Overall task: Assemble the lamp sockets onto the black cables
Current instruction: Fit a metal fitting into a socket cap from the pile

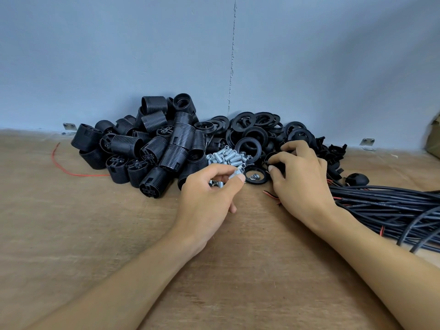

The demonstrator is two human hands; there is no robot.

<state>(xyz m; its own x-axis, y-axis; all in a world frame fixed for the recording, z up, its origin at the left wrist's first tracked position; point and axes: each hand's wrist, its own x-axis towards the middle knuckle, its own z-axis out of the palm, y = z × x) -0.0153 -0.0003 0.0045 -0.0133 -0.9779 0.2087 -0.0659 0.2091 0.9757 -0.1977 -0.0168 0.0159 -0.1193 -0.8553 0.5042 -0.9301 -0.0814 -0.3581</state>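
Note:
A heap of black threaded lamp sockets [152, 144] lies against the wall at the back left. Black rings [248, 146] pile up beside it, with black caps [333, 153] further right. Small silver threaded tubes [226, 157] lie in a cluster between them. My left hand [209, 194] pinches one silver threaded tube [235, 173] between thumb and fingers, just in front of that cluster. My right hand [302, 177] grips a black socket cap [276, 163], mostly hidden by the fingers. A bundle of black cables [385, 208] with red wire ends lies at the right.
The brown wooden tabletop [95, 234] runs up to a grey-blue wall [142, 55]. A loose red wire [62, 166] curls at the left. Metal brackets [367, 142] sit at the wall's foot. A ring with a nut [256, 175] inside lies between my hands.

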